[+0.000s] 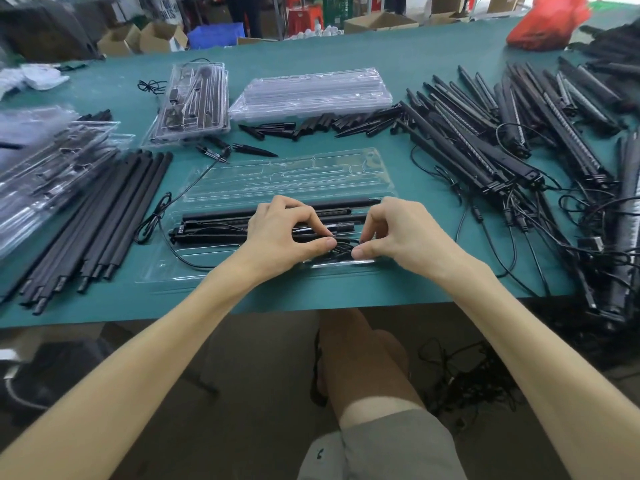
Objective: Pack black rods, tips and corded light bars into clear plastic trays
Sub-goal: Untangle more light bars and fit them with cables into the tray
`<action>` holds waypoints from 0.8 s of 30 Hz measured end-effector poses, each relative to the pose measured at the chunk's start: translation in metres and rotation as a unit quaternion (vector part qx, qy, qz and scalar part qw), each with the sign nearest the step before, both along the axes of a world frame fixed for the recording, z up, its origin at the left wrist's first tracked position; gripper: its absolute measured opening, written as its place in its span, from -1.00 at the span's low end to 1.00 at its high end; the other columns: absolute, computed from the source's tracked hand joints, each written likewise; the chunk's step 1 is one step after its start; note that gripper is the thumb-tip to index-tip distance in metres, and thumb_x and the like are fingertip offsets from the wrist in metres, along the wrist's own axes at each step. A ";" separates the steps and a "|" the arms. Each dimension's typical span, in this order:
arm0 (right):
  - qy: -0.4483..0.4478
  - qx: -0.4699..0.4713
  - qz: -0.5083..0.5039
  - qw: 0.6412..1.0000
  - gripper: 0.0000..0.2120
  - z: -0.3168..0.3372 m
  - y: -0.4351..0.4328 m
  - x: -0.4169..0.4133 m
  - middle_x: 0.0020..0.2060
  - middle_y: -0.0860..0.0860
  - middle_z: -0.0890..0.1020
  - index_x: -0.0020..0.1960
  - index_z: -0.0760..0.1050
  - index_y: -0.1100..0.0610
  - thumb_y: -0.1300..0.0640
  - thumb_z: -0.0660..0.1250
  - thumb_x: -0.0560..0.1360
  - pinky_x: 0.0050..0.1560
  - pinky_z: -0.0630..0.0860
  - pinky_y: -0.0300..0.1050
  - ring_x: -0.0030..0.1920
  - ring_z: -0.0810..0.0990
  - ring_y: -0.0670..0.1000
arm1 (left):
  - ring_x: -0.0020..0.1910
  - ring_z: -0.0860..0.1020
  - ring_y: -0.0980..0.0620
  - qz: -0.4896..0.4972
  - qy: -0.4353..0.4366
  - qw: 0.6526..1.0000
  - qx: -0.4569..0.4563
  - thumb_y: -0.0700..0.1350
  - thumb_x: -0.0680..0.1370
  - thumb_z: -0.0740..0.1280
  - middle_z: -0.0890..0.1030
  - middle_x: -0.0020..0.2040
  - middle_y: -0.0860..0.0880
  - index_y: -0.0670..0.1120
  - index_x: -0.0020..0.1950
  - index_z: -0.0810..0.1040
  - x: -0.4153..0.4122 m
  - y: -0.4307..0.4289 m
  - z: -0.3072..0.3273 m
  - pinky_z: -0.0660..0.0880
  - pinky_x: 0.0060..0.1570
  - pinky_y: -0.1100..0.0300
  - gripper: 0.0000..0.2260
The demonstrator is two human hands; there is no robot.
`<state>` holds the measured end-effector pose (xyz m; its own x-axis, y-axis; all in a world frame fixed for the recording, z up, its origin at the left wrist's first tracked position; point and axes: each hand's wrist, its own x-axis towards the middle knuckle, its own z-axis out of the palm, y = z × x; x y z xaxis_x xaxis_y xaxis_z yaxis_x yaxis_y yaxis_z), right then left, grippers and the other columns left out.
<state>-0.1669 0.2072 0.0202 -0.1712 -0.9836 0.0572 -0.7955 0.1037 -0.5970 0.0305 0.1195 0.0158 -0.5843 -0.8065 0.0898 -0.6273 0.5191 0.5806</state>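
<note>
Left hand [287, 230] and right hand [398, 233] both pinch bundled black cord [341, 249], thumbs against curled fingers, over clear plastic tray [194, 268] at teal tabletop [381, 50] near edge. Black corded light bars [214, 223] lie in tray. Background print [169, 12] too blurred to read.

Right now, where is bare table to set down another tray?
Widest bare patch: beyond the stack of empty trays, up to the far edge and the red bag. A narrow strip: along the near edge, in front of the rods and the open tray. Crowded: the right side, with light bars and cords.
</note>
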 end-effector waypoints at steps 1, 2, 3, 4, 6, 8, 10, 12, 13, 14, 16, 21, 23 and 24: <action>-0.009 0.007 0.001 1.000 -0.73 0.001 -0.001 -0.002 -0.22 -0.04 0.57 -0.21 0.61 0.05 -0.05 0.64 0.29 -0.21 0.43 -0.11 -0.17 0.54 -0.02 | 0.33 0.24 0.07 0.001 0.000 1.000 0.001 0.18 0.47 0.48 0.41 0.23 0.11 0.19 -0.05 0.63 0.000 0.000 0.000 0.16 0.40 0.02 -0.86; -0.010 0.014 0.002 1.000 -0.73 0.002 -0.002 -0.003 -0.24 -0.04 0.59 -0.21 0.62 0.04 -0.05 0.64 0.29 -0.23 0.41 -0.14 -0.18 0.54 -0.03 | 0.34 0.24 0.07 0.002 0.000 1.000 0.001 0.18 0.47 0.48 0.42 0.24 0.11 0.19 -0.05 0.63 0.000 0.000 0.000 0.16 0.41 0.01 -0.86; -0.004 0.020 0.002 1.000 -0.74 0.003 -0.002 -0.004 -0.24 -0.05 0.60 -0.20 0.62 0.03 -0.07 0.64 0.28 -0.25 0.40 -0.16 -0.18 0.55 -0.05 | 0.34 0.24 0.07 0.003 0.001 1.000 0.003 0.18 0.47 0.48 0.41 0.24 0.11 0.19 -0.05 0.64 0.000 0.000 0.000 0.15 0.41 0.01 -0.86; 0.006 0.025 0.006 1.000 -0.74 0.004 -0.002 -0.005 -0.25 -0.07 0.61 -0.19 0.63 0.02 -0.08 0.64 0.29 -0.24 0.39 -0.16 -0.18 0.55 -0.07 | 0.35 0.24 0.07 0.004 0.002 1.000 0.006 0.19 0.47 0.48 0.41 0.24 0.11 0.19 -0.04 0.64 0.000 -0.001 -0.001 0.15 0.41 0.02 -0.85; 0.023 0.035 0.021 0.999 -0.76 0.007 -0.001 -0.005 -0.24 -0.09 0.61 -0.15 0.62 0.01 -0.07 0.62 0.32 -0.18 0.44 -0.14 -0.17 0.56 -0.08 | 0.36 0.23 0.07 0.003 0.006 1.000 0.009 0.19 0.46 0.48 0.41 0.25 0.12 0.20 -0.03 0.65 0.001 -0.001 -0.002 0.14 0.39 0.06 -0.85; 0.021 0.048 0.043 0.998 -0.82 0.010 0.001 -0.009 -0.22 -0.07 0.63 -0.12 0.63 -0.01 0.00 0.60 0.37 -0.13 0.49 -0.14 -0.17 0.58 -0.07 | 0.35 0.24 0.09 0.004 0.009 1.000 0.007 0.20 0.46 0.48 0.41 0.25 0.13 0.20 -0.03 0.65 0.001 -0.001 -0.004 0.13 0.34 0.10 -0.85; 0.007 0.059 0.056 0.997 -0.88 0.012 0.004 -0.015 -0.21 -0.06 0.68 -0.10 0.66 -0.03 0.08 0.57 0.40 -0.16 0.52 -0.22 -0.18 0.60 -0.12 | 0.34 0.25 0.10 0.004 0.011 1.000 0.000 0.20 0.47 0.47 0.42 0.25 0.14 0.21 -0.03 0.64 0.001 -0.001 -0.006 0.12 0.32 0.12 -0.86; -0.008 0.057 0.055 0.997 -0.87 0.013 0.005 -0.019 -0.22 -0.05 0.70 -0.09 0.68 -0.01 0.14 0.56 0.40 -0.20 0.51 -0.33 -0.21 0.62 -0.17 | 0.33 0.26 0.10 0.005 0.011 1.000 -0.014 0.20 0.47 0.46 0.42 0.26 0.14 0.23 -0.04 0.63 0.001 -0.001 -0.008 0.11 0.33 0.12 -0.87; -0.009 0.051 0.052 0.997 -0.86 0.012 0.006 -0.019 -0.22 -0.05 0.70 -0.07 0.68 0.01 0.15 0.56 0.40 -0.21 0.50 -0.35 -0.22 0.61 -0.17 | 0.34 0.26 0.10 0.005 0.010 1.000 -0.021 0.20 0.47 0.46 0.42 0.26 0.14 0.24 -0.04 0.63 0.001 0.000 -0.009 0.10 0.33 0.12 -0.87; 0.000 0.042 0.049 0.998 -0.84 0.010 0.005 -0.017 -0.21 -0.04 0.69 -0.05 0.68 0.03 0.17 0.57 0.40 -0.19 0.50 -0.34 -0.22 0.61 -0.17 | 0.34 0.26 0.10 0.005 0.009 1.000 -0.028 0.20 0.48 0.45 0.43 0.26 0.14 0.24 -0.04 0.62 0.001 0.000 -0.010 0.10 0.34 0.12 -0.88; 0.028 0.019 0.044 0.998 -0.80 0.005 0.004 -0.013 -0.18 -0.03 0.66 0.01 0.66 0.08 0.20 0.56 0.41 -0.09 0.52 -0.22 -0.16 0.60 -0.09 | 0.34 0.26 0.11 0.005 0.006 0.999 -0.032 0.20 0.48 0.45 0.42 0.27 0.14 0.25 -0.03 0.62 0.001 0.001 -0.010 0.09 0.34 0.13 -0.87; 0.039 -0.018 0.027 0.999 -0.79 -0.004 0.000 -0.014 -0.14 -0.05 0.61 -0.03 0.62 0.07 0.22 0.56 0.39 -0.07 0.37 -0.12 -0.06 0.49 -0.02 | 0.35 0.24 0.12 -0.010 0.003 1.000 -0.013 0.20 0.47 0.45 0.41 0.26 0.17 0.23 -0.02 0.61 0.003 0.000 -0.009 0.04 0.31 0.15 -0.86; 0.057 -0.024 0.028 0.998 -0.79 -0.006 -0.002 -0.015 -0.12 -0.08 0.55 -0.04 0.59 0.05 0.20 0.56 0.40 -0.03 0.35 -0.10 -0.03 0.44 -0.02 | 0.37 0.23 0.11 -0.017 0.004 1.000 -0.001 0.21 0.46 0.46 0.40 0.27 0.18 0.25 -0.04 0.61 0.004 -0.001 -0.008 0.04 0.31 0.14 -0.87; 0.055 -0.023 0.030 0.998 -0.79 -0.005 -0.002 -0.015 -0.11 -0.09 0.50 -0.04 0.59 0.05 0.20 0.56 0.40 -0.02 0.35 -0.11 -0.04 0.44 -0.03 | 0.37 0.23 0.10 -0.021 0.003 1.000 0.007 0.22 0.45 0.47 0.39 0.28 0.18 0.27 -0.05 0.60 0.005 -0.002 -0.007 0.05 0.32 0.13 -0.86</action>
